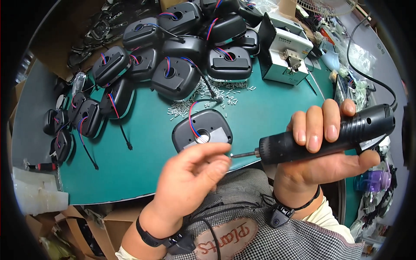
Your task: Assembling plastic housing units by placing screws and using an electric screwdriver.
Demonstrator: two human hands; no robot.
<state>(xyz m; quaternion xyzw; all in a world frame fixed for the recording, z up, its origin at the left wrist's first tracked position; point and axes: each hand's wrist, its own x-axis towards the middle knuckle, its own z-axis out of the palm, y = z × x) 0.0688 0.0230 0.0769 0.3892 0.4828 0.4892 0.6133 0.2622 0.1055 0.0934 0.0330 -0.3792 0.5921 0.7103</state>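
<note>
Black and cylindrical, the plastic electric screwdriver (329, 134) lies sideways in the right hand (323, 149), whose fingers wrap fully round its barrel while a black cord trails off its rear end. Its thin metal bit (245, 154) points left toward the left hand (195, 173), whose thumb and fingertips are pinched together right at the bit's tip (whatever they pinch is too small to make out). Just beyond both hands, a dark grey rounded plastic housing (202, 129) with red and blue wires rests on the green table (143, 160), near its front edge. Small silver screws (195, 99) are scattered behind it. Farther back, a heap of similar black housings (173, 56) covers the table, and a white box-shaped machine (286, 52) stands to the right of them.
</note>
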